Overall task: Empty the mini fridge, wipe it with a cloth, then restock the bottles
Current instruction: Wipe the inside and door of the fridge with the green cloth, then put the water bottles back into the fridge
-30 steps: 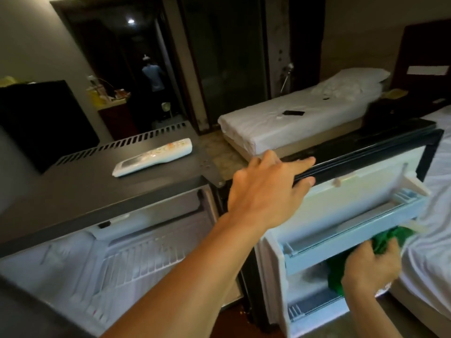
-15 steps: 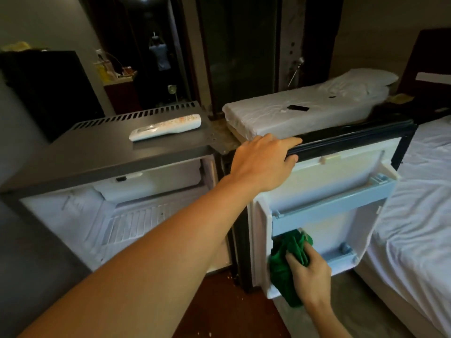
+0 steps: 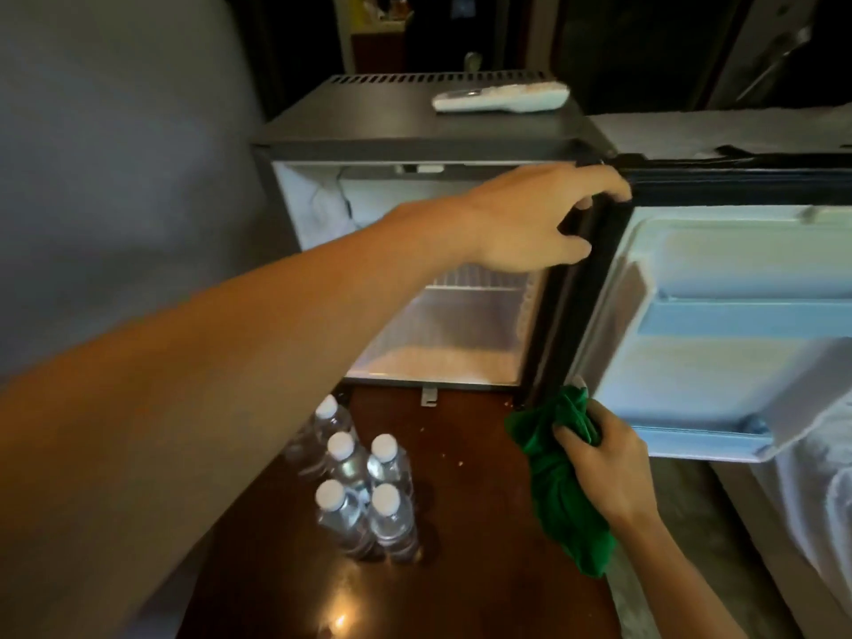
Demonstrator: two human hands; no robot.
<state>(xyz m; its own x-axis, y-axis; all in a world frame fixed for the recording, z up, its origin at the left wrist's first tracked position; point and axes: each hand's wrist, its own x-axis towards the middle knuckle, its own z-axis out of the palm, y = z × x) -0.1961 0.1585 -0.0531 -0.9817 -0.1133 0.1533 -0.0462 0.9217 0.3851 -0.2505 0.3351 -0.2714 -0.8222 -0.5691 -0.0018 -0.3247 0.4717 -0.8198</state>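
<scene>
The mini fridge (image 3: 415, 140) stands open, its white inside holding nothing I can see. Its door (image 3: 737, 371) swings out to the right. My left hand (image 3: 530, 219) rests on the door's top hinge-side corner, fingers curled over the black seal. My right hand (image 3: 599, 458) grips a bunched green cloth (image 3: 558, 491) at the door's lower hinge-side corner. Several clear water bottles (image 3: 359, 481) with white caps stand upright on the dark wooden floor in front of the fridge.
A white remote control (image 3: 500, 100) lies on the fridge top. A grey wall (image 3: 115, 177) is to the left. White bedding (image 3: 820, 523) shows at the right edge, close to the open door.
The view has tilted down, bringing the bottles on the floor into sight. My right hand with the cloth has moved left from inside the door shelf to the door's lower hinge-side corner.
</scene>
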